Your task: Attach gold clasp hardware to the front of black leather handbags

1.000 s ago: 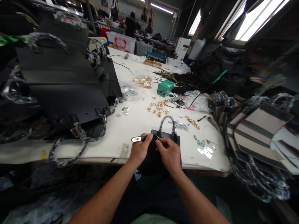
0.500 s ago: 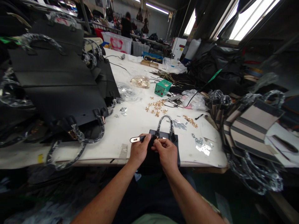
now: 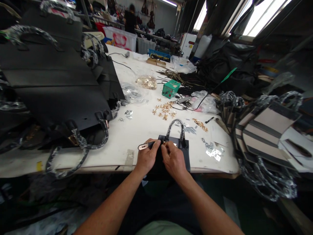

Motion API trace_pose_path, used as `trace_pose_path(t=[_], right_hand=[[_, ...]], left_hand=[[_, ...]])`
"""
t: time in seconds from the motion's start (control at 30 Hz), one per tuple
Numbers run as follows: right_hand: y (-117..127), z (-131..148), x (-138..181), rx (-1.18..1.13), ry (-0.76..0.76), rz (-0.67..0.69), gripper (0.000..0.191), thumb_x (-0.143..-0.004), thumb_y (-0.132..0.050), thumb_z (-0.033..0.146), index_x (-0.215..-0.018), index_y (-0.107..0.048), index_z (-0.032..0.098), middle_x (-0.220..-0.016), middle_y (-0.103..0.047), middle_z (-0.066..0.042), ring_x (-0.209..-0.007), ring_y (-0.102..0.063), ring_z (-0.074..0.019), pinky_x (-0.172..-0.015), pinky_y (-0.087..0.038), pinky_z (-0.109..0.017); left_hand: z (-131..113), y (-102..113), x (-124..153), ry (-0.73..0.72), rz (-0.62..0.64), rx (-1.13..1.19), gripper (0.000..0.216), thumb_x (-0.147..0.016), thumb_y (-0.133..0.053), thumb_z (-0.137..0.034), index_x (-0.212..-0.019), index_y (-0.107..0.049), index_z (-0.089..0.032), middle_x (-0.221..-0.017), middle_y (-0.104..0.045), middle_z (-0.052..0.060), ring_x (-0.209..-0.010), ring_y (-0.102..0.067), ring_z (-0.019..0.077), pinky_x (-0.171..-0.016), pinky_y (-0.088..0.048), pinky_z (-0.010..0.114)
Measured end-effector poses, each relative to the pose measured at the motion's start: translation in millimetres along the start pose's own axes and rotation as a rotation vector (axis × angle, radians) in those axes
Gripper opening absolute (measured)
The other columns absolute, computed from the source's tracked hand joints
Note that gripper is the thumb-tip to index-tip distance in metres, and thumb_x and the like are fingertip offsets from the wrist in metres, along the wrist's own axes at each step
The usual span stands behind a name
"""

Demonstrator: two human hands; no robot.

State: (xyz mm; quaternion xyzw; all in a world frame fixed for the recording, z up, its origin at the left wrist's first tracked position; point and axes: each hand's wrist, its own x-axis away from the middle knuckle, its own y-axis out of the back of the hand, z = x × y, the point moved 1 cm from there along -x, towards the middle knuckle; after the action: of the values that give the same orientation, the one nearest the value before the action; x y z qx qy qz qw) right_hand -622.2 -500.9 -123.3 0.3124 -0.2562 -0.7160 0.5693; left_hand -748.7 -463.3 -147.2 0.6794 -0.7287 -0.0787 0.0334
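A small black handbag panel (image 3: 186, 153) lies at the table's front edge, its arched handle (image 3: 175, 121) wrapped in clear plastic film. My left hand (image 3: 146, 160) is closed on a black strap (image 3: 154, 144), whose left end carries a shiny metal plate with a slot. Close beside it, my right hand (image 3: 174, 160) pinches a small gold-coloured metal fitting (image 3: 164, 143) against the strap and panel. Fingers partly hide the fitting, so its exact seat cannot be seen. Both hands rest over the panel.
Loose gold fittings (image 3: 165, 111) and silver plates (image 3: 214, 153) lie beyond and to the right. A green control box (image 3: 171, 88) with cables stands behind. Black bag pieces (image 3: 61, 98) pile up at left; striped panels (image 3: 264, 130) stack at right. A person (image 3: 129, 21) stands far back.
The view has shifted slightly. My right fingers have turned and closed in nearer to my left thumb at the gold fitting. My left hand keeps its hold on the strap.
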Motion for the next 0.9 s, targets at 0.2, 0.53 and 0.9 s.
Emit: trace_pose_path(t=[0.2,0.53,0.9], right_hand=[[0,-1,0,-0.213,-0.135,-0.031,0.022,-0.089,-0.054,0.042,-0.082,-0.060,0.021,-0.065,-0.065,0.000,-0.052,-0.061,-0.0139,-0.050,-0.044,-0.022],[2,-2,-8,-0.199,-0.055,-0.012,0.021,-0.085,-0.056,0.035,-0.101,-0.065,0.025,-0.061,-0.060,0.004,-0.048,-0.056,-0.0119,-0.046,-0.043,-0.021],[5,0,-13,-0.262,-0.090,0.071,0.020,-0.088,-0.054,0.037,-0.100,-0.065,0.025,-0.063,-0.061,0.004,-0.048,-0.059,-0.0120,-0.048,-0.045,-0.021]], left_hand=[[0,-1,-1,0.024,-0.028,0.038,0.028,-0.088,-0.054,-0.044,-0.085,-0.071,-0.021,-0.086,-0.072,0.002,-0.088,-0.064,0.0210,-0.087,-0.046,0.029],[4,-2,-2,-0.028,-0.021,0.053,0.028,-0.091,-0.052,-0.041,-0.092,-0.073,-0.022,-0.093,-0.072,0.002,-0.092,-0.064,0.0200,-0.090,-0.045,0.027],[-1,0,0,-0.081,-0.012,-0.026,0.027,-0.093,-0.050,-0.038,-0.093,-0.072,-0.023,-0.089,-0.069,0.001,-0.089,-0.062,0.0178,-0.085,-0.045,0.026]])
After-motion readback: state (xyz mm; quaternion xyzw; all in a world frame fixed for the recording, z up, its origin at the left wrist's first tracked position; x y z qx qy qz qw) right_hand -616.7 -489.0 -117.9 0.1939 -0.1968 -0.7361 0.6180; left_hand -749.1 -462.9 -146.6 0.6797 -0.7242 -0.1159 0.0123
